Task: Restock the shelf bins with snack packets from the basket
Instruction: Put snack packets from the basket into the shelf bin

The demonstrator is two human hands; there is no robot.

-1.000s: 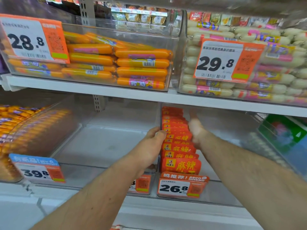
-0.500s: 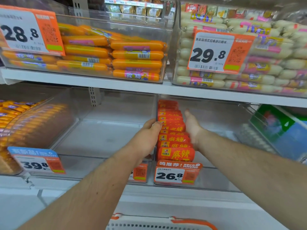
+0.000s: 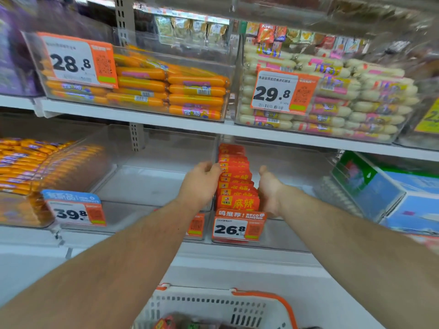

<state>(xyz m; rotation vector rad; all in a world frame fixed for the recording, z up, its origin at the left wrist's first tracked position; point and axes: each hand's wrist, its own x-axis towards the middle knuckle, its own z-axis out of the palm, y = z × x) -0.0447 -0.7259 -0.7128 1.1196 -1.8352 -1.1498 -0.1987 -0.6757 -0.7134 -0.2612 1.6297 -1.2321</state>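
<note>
Toward twelve o'clock from the camera, on the lower shelf, stands a row of red-orange foil snack packets with yellow characters (image 3: 235,184), lined up upright front to back inside a clear plastic shelf bin (image 3: 280,236). The left hand (image 3: 202,184) sits at nine o'clock of the row, fingers curled against the packets' left edge; the right hand (image 3: 269,191) sits at three o'clock, palm pressed flat to the right edge, thumb up. Both hands are apart, bracketing the row between them — neither lifts a packet.

Judging from this, the step in hand is squaring up the packets already placed. Next would come drawing both arms back and down to the white slotted plastic basket with an orange rim (image 3: 237,302) at six o'clock for another handful; that calls for letting go gently so the upright row does not topple sideways into the bare part of the bin.

A white-and-orange price tag reading 26.8 (image 3: 237,226) covers the front of the bin, hiding the foot of the nearest packet. How far back the row runs is hard to tell. Most of the basket is cut off by the lower edge; only scraps of red and green wrapping show inside — how many packets remain cannot be judged. Upper shelves are blurred.
</note>
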